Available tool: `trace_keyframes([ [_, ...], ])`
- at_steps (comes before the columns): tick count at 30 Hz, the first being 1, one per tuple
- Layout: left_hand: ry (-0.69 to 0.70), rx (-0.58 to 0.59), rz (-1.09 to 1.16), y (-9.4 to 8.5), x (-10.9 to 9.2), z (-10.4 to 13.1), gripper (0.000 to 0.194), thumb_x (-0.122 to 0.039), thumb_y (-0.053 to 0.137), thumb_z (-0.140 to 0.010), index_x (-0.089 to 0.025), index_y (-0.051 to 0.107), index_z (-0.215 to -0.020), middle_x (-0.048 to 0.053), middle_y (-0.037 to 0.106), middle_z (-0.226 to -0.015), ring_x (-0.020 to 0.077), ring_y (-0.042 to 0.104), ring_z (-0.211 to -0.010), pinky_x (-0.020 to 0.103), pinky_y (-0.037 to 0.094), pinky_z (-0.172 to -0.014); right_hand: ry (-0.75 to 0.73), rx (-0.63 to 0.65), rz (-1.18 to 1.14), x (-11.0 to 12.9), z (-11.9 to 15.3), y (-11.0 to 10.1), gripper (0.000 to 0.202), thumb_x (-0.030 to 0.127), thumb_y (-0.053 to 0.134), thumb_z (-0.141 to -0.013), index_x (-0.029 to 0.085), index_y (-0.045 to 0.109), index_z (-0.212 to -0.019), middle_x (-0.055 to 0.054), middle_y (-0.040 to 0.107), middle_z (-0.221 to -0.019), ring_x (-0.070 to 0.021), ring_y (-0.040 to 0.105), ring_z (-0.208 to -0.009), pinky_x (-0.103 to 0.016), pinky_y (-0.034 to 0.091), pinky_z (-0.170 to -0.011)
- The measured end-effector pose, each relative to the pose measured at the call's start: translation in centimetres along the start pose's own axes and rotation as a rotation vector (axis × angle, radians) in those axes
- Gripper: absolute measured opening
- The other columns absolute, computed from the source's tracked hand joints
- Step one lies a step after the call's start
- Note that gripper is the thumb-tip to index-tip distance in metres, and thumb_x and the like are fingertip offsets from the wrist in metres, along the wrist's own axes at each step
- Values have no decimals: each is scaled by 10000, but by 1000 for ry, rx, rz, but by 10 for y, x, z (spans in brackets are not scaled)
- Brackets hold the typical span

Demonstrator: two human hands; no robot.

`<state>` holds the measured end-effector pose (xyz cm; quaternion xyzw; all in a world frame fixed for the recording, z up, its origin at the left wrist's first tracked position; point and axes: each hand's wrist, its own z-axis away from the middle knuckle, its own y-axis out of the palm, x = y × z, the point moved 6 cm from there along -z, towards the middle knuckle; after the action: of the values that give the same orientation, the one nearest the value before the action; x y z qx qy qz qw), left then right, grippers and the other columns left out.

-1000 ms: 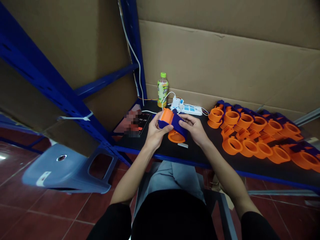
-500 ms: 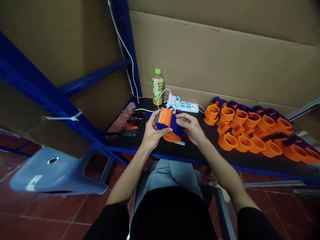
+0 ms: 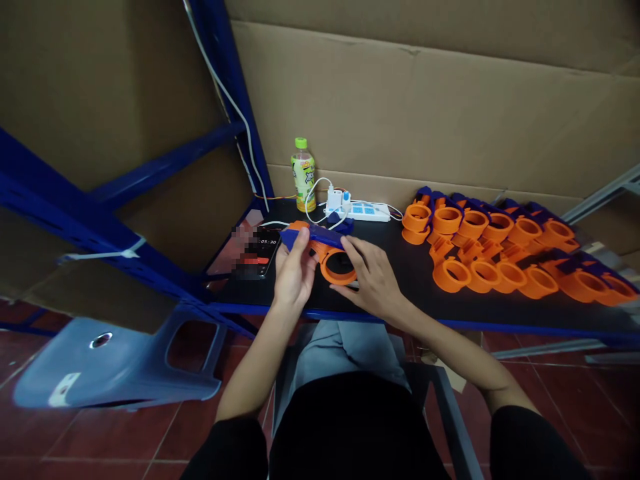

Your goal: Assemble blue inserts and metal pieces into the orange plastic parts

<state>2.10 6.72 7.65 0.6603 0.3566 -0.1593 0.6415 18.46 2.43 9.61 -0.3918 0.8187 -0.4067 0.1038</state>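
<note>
Above the black tabletop, both hands hold an orange and dark-blue plastic tape dispenser [image 3: 327, 237], its round orange ring facing me. My left hand [image 3: 294, 275] grips its left end, thumb along the top. At the right, my right hand [image 3: 374, 275] closes on the dispenser, fingers on the blue top and thumb beneath the ring. A small pale strip, partly hidden by my right hand, lies behind the ring on the table. Several like dispensers [image 3: 484, 277] stand in two rows on the right.
A phone [image 3: 267, 257] showing a timer lies left of my hands. Behind stand a green-capped drink bottle [image 3: 303, 177] and a white power strip [image 3: 370, 211] with cables. A blue rack post [image 3: 165, 267] borders the left. A blue plastic stool [image 3: 115, 360] stands on the tiled floor.
The dispenser has been turned so its ring now faces me and its blue side is on top. My right hand has shifted round its right end. The view has swung slightly right.
</note>
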Motion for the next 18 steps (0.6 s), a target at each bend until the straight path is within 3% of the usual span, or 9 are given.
trace_keyframes([
  [4,-141,108,-55,7,17,5,367,-408,926,-750,-223,704,-976,15,787,-1012,207,757,-987,402,586,-987,-15,-37,38,-12,26,-15,903,386,704,-949,240,228,-1702,-195,548,-1512,-358,564,-1354,-546,516,-1089],
  [7,-165,182,-89,7,20,0,405,-560,815,-821,-238,710,-1044,69,783,-1172,264,708,-1211,456,578,-1005,94,-81,75,-39,45,-54,970,382,771,-889,287,239,-1694,-182,556,-1482,-368,568,-1339,-584,525,-1088],
  [9,-164,194,-99,3,15,-7,436,-624,668,-894,-217,734,-1034,114,785,-1190,288,684,-1277,463,572,-1028,218,-137,216,-71,68,-97,951,377,802,-861,304,312,-1673,-199,534,-1470,-385,545,-1375,-601,492,-1123],
  [12,-211,225,-76,-1,9,-18,411,-576,604,-913,-196,754,-960,120,803,-1084,288,742,-1149,487,591,-1020,462,-239,459,-139,123,-179,960,448,882,-788,203,466,-1618,-305,492,-1434,-397,542,-1386,-511,491,-1081],
  [16,-187,188,-90,-7,4,-26,297,-457,635,-896,-185,752,-912,87,798,-929,233,768,-958,406,637,-905,865,-214,636,-245,219,-287,1199,666,946,-587,118,541,-1573,-374,527,-1351,-454,548,-1342,-589,476,-908],
  [18,-191,184,-103,-9,7,-27,274,-445,646,-888,-189,743,-902,76,786,-886,216,766,-903,368,641,-853,1001,-234,677,-283,256,-329,1131,774,895,-565,77,679,-1430,-366,596,-1164,-465,605,-1224,-595,454,-776],
])
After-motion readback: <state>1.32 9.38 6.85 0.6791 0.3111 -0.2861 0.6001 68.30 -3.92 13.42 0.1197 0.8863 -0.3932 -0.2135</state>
